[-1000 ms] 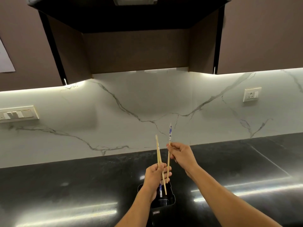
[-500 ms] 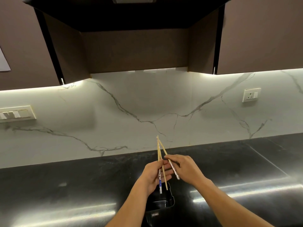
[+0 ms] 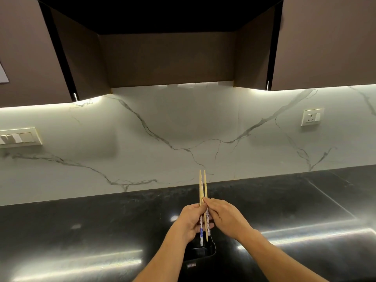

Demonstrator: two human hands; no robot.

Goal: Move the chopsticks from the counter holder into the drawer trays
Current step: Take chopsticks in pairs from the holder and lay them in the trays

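Chopsticks [image 3: 204,192] are up off the table [image 3: 101,220] now and standing nearly upright, just above the black holder [image 3: 203,253], plain tips high and blue-patterned ends low. A second ago we had one stick out alone in the right hand [image 3: 225,216], well apart from the others; then they crossed, and here they come together, side by side in one tidy bundle. The left hand [image 3: 191,220] has the main grip, fingers curled round the lower shafts, while the right hand pinches the same sticks with thumb and fingertip just above the left. We make out at least two sticks, and an exact count is beyond us. To our eye that means the collecting is about done and the carry to the drawer comes next, though no drawer or tray is in view yet. Whether anything is left in the holder we cannot tell, as its inside is dark. There is a small pale label [image 3: 191,265] on the holder's front, too small to read, and no other writing anywhere.
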